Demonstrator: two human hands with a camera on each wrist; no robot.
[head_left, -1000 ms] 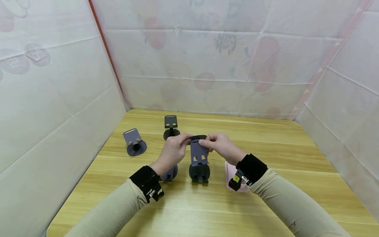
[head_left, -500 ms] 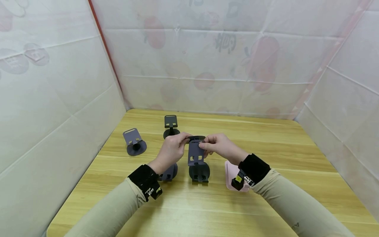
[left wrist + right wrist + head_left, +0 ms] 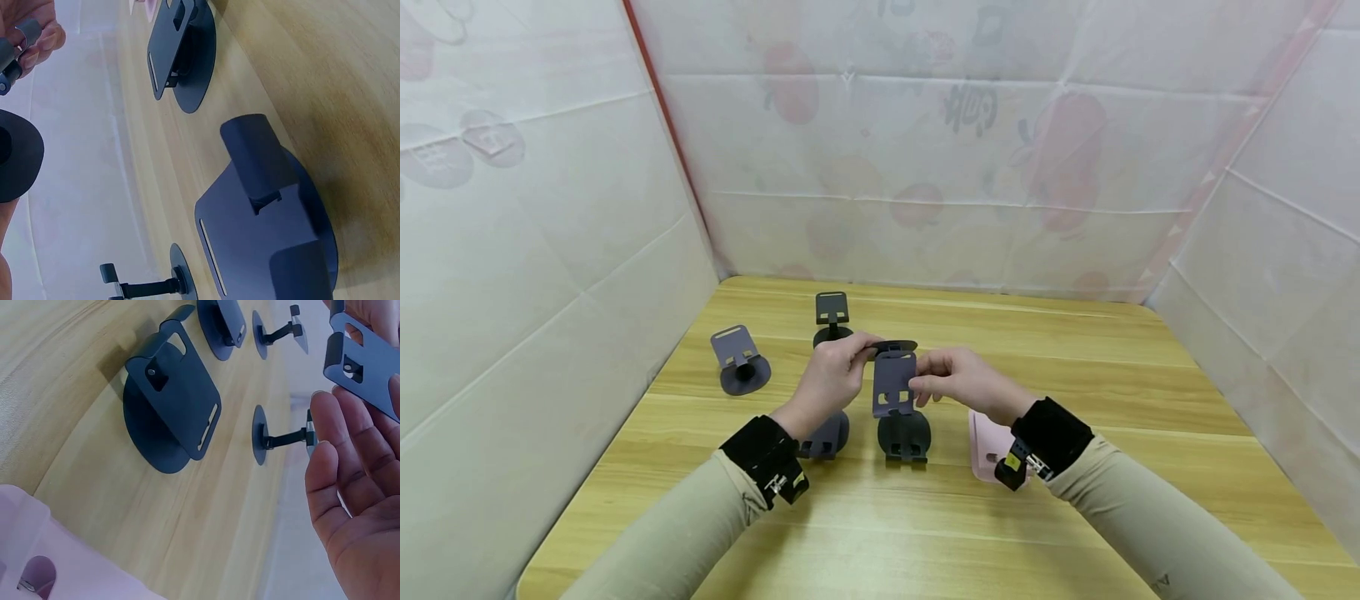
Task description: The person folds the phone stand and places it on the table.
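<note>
A grey phone stand (image 3: 893, 385) hangs in the air above the table's middle, its plate facing me and its round black base (image 3: 896, 346) on top. My left hand (image 3: 835, 371) grips it at the base, which fills the left edge of the left wrist view (image 3: 15, 156). My right hand (image 3: 951, 379) is beside the plate's right edge, fingers (image 3: 337, 469) nearly straight and the palm bare, with the plate (image 3: 369, 359) at the fingertips. Directly below lies a folded dark stand (image 3: 904, 437).
On the wooden table (image 3: 1075, 400) a second folded stand (image 3: 827, 433) lies under my left wrist and a pink stand (image 3: 985, 446) under my right. Two unfolded stands are at the far left (image 3: 739, 360) and far centre (image 3: 832, 317). White sheeting walls the table on three sides.
My right hand let go of the plate's top, slid down its right edge and opened. The held stand shifted slightly left and up; my left hand kept its grip.
</note>
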